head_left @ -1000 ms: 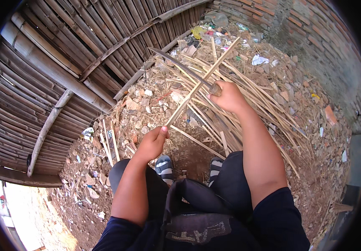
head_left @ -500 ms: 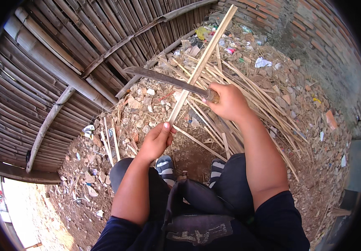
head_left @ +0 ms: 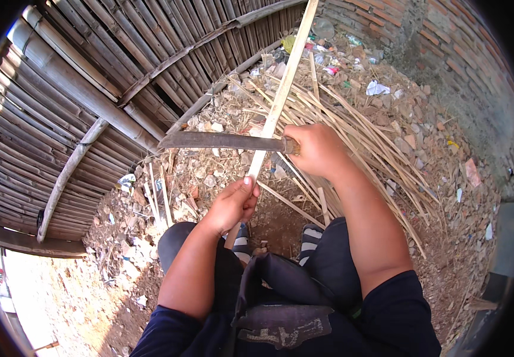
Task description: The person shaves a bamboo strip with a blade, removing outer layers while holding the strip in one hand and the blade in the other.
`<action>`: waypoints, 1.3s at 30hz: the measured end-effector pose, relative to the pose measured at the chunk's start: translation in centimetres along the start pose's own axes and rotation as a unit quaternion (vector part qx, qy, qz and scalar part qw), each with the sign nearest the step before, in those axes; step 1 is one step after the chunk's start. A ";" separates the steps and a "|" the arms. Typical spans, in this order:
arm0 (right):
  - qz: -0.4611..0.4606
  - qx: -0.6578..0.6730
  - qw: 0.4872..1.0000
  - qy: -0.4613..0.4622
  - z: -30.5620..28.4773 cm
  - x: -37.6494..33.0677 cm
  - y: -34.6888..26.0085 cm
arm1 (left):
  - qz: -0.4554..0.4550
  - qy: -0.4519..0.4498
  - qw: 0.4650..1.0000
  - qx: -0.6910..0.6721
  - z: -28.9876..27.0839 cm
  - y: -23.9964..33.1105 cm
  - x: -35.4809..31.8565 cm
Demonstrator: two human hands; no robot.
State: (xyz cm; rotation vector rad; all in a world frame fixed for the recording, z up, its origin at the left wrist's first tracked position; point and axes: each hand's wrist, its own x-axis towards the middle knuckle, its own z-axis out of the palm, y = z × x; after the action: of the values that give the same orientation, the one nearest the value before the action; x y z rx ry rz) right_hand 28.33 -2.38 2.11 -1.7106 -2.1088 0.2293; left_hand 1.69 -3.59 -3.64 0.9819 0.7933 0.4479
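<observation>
My left hand [head_left: 234,204] is closed around a long pale bamboo strip [head_left: 281,98], which rises away from me and leans to the right. A short end of the strip shows below that hand. In my right hand [head_left: 316,149] is the wooden handle of a machete [head_left: 224,141], the fingers wrapped round it. Its dark, broad blade points left and lies across the strip, a little above my left hand. Whether the edge bites into the bamboo I cannot tell.
Split bamboo strips [head_left: 361,146] lie heaped on rubble ground beyond my right hand. A slatted bamboo wall [head_left: 48,137] stands at left, a brick wall [head_left: 447,53] at far right. Several short strips [head_left: 164,193] lie left of my knees. Litter and stones are scattered about.
The machete has swung from slanting to nearly level, its tip lower and further left. My left hand has moved slightly right, and the strip stands steeper, its lower end now showing below the hand.
</observation>
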 end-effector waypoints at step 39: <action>0.176 0.107 0.973 0.108 -1.9 -0.7 4.9 | 0.206 0.275 0.841 0.418 0.1 -0.5 0.8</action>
State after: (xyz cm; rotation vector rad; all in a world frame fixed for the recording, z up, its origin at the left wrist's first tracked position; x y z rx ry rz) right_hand 33.67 -2.20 1.82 -1.8716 -1.5593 0.3418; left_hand 2.29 -3.38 -4.37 1.9112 1.3568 0.8059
